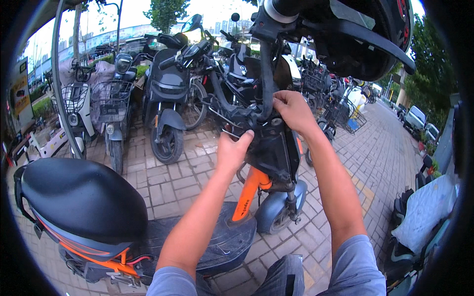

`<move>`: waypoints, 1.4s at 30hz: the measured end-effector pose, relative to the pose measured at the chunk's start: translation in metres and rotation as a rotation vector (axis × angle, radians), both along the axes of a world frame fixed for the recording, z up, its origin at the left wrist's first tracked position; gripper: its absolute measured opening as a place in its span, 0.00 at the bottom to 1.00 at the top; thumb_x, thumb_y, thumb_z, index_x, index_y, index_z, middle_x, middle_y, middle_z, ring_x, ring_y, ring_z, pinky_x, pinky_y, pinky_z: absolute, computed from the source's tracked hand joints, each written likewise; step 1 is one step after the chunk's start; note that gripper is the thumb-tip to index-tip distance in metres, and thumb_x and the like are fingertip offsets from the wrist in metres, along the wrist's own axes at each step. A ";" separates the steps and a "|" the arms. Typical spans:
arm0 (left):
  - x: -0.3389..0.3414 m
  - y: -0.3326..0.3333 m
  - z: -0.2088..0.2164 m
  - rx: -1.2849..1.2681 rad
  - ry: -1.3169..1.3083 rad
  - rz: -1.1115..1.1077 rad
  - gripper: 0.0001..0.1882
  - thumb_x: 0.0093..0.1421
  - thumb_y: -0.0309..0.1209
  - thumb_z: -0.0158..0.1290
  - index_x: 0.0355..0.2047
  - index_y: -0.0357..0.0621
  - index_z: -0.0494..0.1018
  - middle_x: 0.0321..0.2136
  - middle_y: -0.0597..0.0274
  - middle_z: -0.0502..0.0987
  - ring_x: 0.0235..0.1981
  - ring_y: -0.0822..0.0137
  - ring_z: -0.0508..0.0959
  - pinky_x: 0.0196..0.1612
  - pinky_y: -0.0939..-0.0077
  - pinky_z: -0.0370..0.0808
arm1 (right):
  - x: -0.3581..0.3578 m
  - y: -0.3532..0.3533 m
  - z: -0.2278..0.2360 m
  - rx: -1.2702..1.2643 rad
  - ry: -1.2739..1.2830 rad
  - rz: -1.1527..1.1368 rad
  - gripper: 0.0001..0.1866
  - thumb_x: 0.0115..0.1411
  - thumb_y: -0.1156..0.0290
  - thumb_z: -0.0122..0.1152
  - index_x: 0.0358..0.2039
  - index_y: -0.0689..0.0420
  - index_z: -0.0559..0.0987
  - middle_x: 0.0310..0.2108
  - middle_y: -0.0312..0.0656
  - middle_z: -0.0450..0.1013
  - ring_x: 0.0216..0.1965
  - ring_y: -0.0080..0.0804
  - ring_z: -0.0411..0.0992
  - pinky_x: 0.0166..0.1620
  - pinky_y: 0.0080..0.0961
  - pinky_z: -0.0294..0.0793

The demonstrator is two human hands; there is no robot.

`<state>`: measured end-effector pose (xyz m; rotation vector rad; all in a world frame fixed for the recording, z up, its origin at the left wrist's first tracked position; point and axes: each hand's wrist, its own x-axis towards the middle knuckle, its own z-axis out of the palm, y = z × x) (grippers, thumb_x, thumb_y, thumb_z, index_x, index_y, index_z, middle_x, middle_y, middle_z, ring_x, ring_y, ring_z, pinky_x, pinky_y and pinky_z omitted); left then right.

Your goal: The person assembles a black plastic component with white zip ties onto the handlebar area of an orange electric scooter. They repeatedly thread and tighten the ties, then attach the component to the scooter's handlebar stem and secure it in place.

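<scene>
In front of me stands an electric scooter with a black seat [84,202], an orange frame tube [250,192] and a dark footboard [222,234]. My left hand [233,150] is closed at the left of the black front housing [271,153], its thumb against the dark parts there. Beside its fingers show thin silver rods [222,116]; whether they belong to a tool or the scooter I cannot tell. My right hand [295,111] is closed in a pinch next to the black steering stem [266,79]. What its fingertips grip is too small to make out.
A large dark rounded object [365,39] with a lever in front of it hangs over the upper right. Several parked scooters [170,93] line the far side. Brick paving [365,153] lies around. A scooter with a pale quilted cover [424,217] stands at right.
</scene>
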<state>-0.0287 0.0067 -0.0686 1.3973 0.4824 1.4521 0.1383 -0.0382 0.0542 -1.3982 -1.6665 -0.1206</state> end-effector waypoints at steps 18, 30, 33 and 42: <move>0.006 0.008 -0.009 0.004 -0.072 -0.021 0.24 0.57 0.35 0.59 0.50 0.35 0.68 0.42 0.59 0.76 0.41 0.70 0.75 0.48 0.74 0.72 | 0.011 -0.002 -0.011 0.188 -0.448 -0.044 0.08 0.59 0.71 0.58 0.35 0.61 0.80 0.33 0.50 0.75 0.41 0.52 0.74 0.43 0.38 0.72; 0.012 0.007 -0.008 -0.014 -0.137 0.041 0.23 0.54 0.39 0.62 0.43 0.32 0.73 0.37 0.55 0.80 0.38 0.66 0.78 0.45 0.71 0.74 | -0.019 -0.017 -0.011 -0.250 0.397 0.030 0.15 0.71 0.67 0.46 0.48 0.67 0.69 0.35 0.48 0.74 0.18 0.25 0.73 0.17 0.19 0.64; 0.013 0.006 -0.008 -0.012 -0.120 0.013 0.21 0.57 0.35 0.59 0.47 0.35 0.71 0.40 0.59 0.78 0.41 0.68 0.77 0.47 0.73 0.72 | -0.024 -0.019 -0.015 -0.211 0.600 0.135 0.15 0.72 0.67 0.44 0.49 0.66 0.68 0.36 0.45 0.71 0.18 0.25 0.72 0.16 0.17 0.61; 0.012 -0.001 -0.002 -0.057 -0.180 -0.048 0.20 0.56 0.36 0.60 0.44 0.34 0.74 0.39 0.59 0.79 0.40 0.69 0.77 0.46 0.73 0.73 | -0.013 -0.015 -0.018 -0.200 0.541 0.242 0.14 0.71 0.67 0.45 0.47 0.66 0.69 0.34 0.44 0.71 0.16 0.26 0.72 0.17 0.19 0.62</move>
